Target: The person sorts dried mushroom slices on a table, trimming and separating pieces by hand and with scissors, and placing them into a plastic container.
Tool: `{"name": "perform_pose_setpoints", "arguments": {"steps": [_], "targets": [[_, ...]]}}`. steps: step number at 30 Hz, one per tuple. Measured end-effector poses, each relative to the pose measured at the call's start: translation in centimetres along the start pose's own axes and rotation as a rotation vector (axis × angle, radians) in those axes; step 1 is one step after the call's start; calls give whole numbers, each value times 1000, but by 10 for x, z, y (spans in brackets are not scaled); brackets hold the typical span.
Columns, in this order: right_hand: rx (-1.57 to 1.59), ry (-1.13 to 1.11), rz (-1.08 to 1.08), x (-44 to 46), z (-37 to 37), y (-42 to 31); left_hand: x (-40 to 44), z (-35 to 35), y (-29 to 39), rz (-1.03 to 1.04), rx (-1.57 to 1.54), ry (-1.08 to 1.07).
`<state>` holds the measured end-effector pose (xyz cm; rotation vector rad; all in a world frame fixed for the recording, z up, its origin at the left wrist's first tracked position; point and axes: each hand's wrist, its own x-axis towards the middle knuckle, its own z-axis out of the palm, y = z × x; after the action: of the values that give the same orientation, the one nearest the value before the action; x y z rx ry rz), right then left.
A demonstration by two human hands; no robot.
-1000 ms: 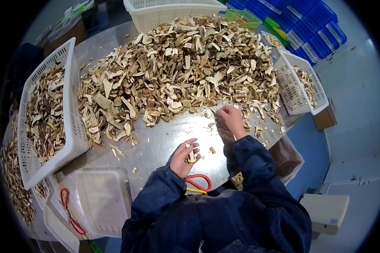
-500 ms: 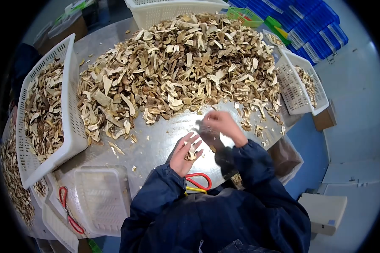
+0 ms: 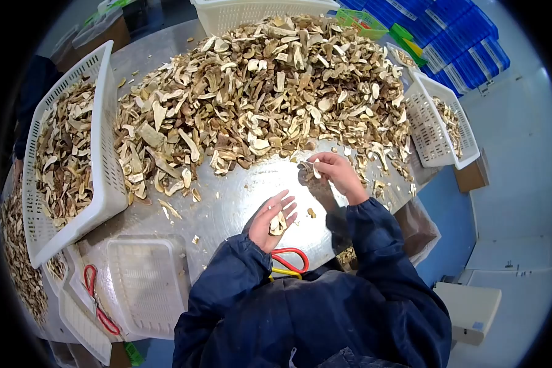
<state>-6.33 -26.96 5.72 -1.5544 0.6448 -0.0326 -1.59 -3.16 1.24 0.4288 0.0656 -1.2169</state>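
A large heap of dried mushroom slices point(image 3: 257, 104) covers the far part of the metal table point(image 3: 227, 208). My left hand point(image 3: 262, 229) is turned palm up near the table's front edge, fingers loosely spread, with pale mushroom slices point(image 3: 278, 224) lying in it. To its right, at the heap's near edge, my right hand point(image 3: 342, 176) pinches a thin white mushroom slice point(image 3: 316, 170) between thumb and fingertips. A small brown piece point(image 3: 311, 213) lies on the metal between the hands. Red-handled scissors point(image 3: 291, 259) are partly visible below my left wrist.
White perforated baskets holding slices stand left point(image 3: 107, 178) and right point(image 3: 429, 135); another basket point(image 3: 264, 15) is behind the heap. At lower left are a shallow white tray point(image 3: 144, 288) and a second pair of red-handled scissors point(image 3: 107, 322). Blue crates point(image 3: 454, 55) are stacked beyond.
My right hand has shifted slightly right, and a white slice now shows in its fingers. My left hand has tilted a little, showing more of the slices in its palm.
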Motion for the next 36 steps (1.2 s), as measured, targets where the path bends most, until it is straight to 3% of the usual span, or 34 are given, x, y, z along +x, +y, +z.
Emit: {"name": "perform_pose_setpoints", "arguments": {"steps": [5, 7, 8, 11, 14, 17, 20, 23, 27, 32, 36], "targets": [[0, -266, 9, -30, 32, -22, 0, 5, 2, -8, -41, -24], [-340, -9, -115, -16, 29, -22, -3, 6, 2, -28, -38, 24], [-561, 213, -328, 2, 23, -8, -4, 7, 2, -38, -34, 44], [-934, 472, -611, 41, 5, 6, 2, -11, -4, -42, -76, 17], [-1100, 410, -639, 52, 3, 14, 1, -13, -5, -53, -131, 25], [-960, 205, -488, 45, -4, 12, 3, -14, -5, -43, -129, 11], [-59, -19, 36, 22, -6, 6, 2, -6, -2, -30, -90, 60], [565, -237, 237, -7, 1, 5, 1, -3, -1, -24, -38, 65], [662, -350, 343, -31, 23, 8, 0, 1, -3, 42, 85, 65], [385, -413, 322, -56, 49, 19, 1, -1, -8, 180, 405, 108], [123, -135, 129, -77, 65, 7, 1, 2, -12, 321, 545, 239]]}}
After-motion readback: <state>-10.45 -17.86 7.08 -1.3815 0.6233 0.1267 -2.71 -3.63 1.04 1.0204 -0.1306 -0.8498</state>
